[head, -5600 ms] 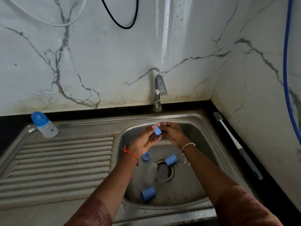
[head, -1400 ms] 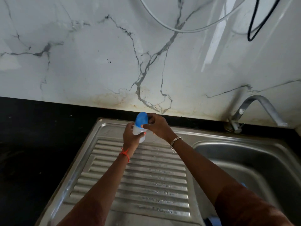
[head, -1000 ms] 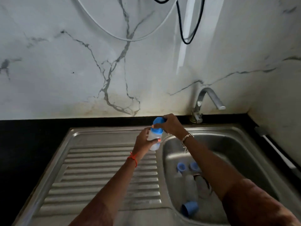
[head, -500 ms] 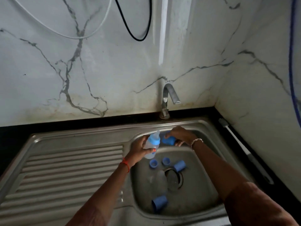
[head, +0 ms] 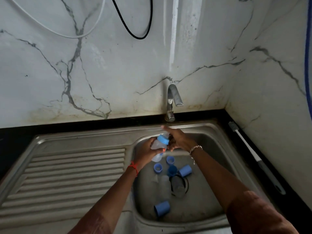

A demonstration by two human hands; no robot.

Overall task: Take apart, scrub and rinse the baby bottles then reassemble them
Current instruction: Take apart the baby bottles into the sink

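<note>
**Fig. Freeing the collar of a bottle held over the basin**

The bottle point(head: 157, 148), clear and with its blue collar point(head: 163, 139) on, is held tilted above the back of the basin point(head: 211, 191), below the tap point(head: 172, 102). The left hand point(head: 146, 152) wraps the body from the left, fingers curled round it. The right hand point(head: 180, 141) sits at the collar end. Its fingers are blurred and one points up and away, so whether it pinches the collar cannot be told.

The step in hand is judged to be removal of the collar. To do it well, the left hand should hold the body firm without squeezing, since the thin wall will likely flex. The right hand should close thumb and fingers round the collar's rim and turn. Working low over the basin means a slipped part lands among the others.

Lying there: two rings point(head: 158, 167), caps point(head: 161, 208) and clear bottles point(head: 164, 186) beside the drain point(head: 179, 184). A brush point(head: 256, 157) lies on the tabletop point(head: 84, 126) to the right, at hand for scrubbing.
</note>
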